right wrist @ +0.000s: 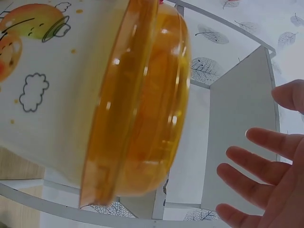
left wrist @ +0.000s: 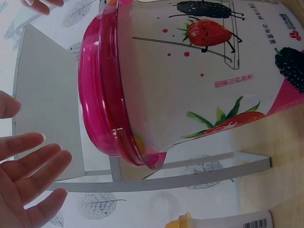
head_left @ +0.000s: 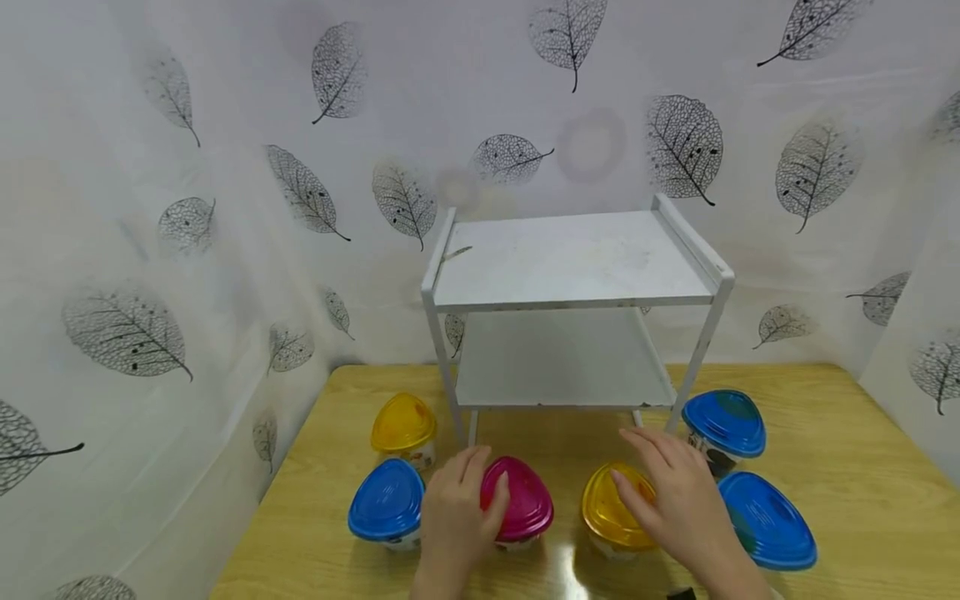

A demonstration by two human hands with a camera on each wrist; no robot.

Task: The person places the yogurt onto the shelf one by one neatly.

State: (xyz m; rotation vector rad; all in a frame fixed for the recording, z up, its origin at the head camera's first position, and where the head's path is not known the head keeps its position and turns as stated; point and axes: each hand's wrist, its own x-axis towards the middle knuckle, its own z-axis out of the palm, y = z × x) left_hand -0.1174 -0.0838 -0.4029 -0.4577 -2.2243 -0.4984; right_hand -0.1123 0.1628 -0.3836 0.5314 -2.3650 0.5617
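Table (head_left: 300, 542); pink lid (head_left: 525, 502) near left hand (head_left: 457, 504); yellow lid (head_left: 604, 515) near right hand (head_left: 681, 497)

A closed, pink-lidded tub (head_left: 522, 498) printed with strawberries and a closed, yellow-lidded tub (head_left: 609, 510) stand upright, apart, before the white shelf (head_left: 570, 258).

Over there, the magenta lid (head_left: 531, 500) is see-through, and the strawberry-printed tub (left wrist: 161, 90) under it is white with black mulberries and pink dots. The nearer yellow lid (head_left: 603, 510) tops a white cloud-printed tub (right wrist: 57, 95) with orange dots and green-and-orange fruit; the farther lid (head_left: 402, 423) is yellow too. I count three blue lids (head_left: 386, 500), one with a dark green patch. The rack (head_left: 577, 258) is scuffed white, the tabletop (head_left: 862, 450) yellowish wood grain, the curtain (head_left: 225, 50) whitish with black, net-veined leaves.
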